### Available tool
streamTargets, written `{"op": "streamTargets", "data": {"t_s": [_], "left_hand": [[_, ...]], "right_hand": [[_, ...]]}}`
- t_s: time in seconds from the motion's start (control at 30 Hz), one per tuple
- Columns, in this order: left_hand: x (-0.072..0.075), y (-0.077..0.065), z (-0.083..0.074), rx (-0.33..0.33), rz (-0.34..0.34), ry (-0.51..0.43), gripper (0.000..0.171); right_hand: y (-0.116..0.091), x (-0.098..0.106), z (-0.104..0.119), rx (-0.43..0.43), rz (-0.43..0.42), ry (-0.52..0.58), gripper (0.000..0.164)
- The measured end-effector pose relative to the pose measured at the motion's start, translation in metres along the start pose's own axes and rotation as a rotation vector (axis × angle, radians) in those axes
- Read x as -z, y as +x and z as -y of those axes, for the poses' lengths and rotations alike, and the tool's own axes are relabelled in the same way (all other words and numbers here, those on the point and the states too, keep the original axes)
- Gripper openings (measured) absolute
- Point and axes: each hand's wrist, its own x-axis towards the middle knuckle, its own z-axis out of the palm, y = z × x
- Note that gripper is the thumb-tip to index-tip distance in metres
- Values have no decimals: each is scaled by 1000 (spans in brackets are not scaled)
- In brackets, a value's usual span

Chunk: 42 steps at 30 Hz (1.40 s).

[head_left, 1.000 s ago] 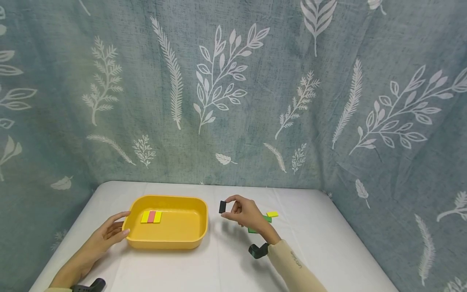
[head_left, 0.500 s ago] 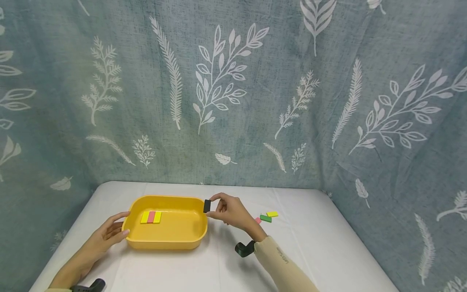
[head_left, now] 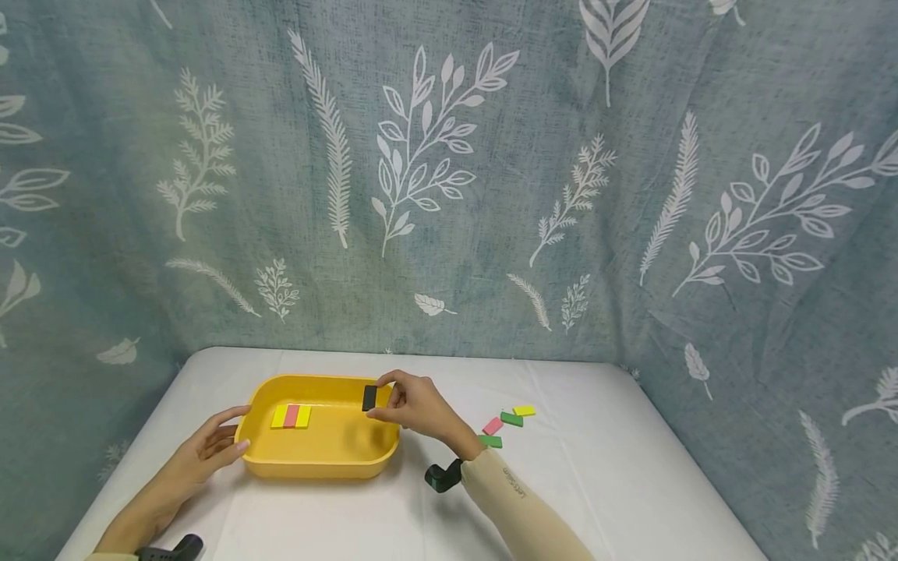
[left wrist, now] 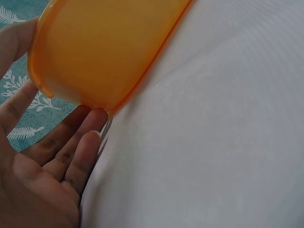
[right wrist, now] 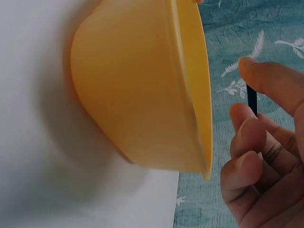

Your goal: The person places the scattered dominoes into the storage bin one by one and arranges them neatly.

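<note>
Head view, lower centre: the right hand (head_left: pixel 415 407) pinches the black block (head_left: pixel 369 398), long axis up-frame, over the right end of the tray (head_left: pixel 316 471), right of the coloured row (head_left: pixel 291 417), while the curled left hand (head_left: pixel 203 453) holds the left end.

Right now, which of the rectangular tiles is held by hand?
The black tile, pinched by the right hand; no other visible tile is black or held.
</note>
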Motion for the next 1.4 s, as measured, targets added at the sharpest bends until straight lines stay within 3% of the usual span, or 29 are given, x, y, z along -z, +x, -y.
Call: {"op": "streamTargets", "data": {"t_s": [0.8,1.4], "left_hand": [[0,0,-2,10,-4,3,81],[0,3,1,4,-7,5,82]], "right_hand": [[28,-46,21,-38,82,-66,51],[43,-79,31,-130,71,-52,48]]}}
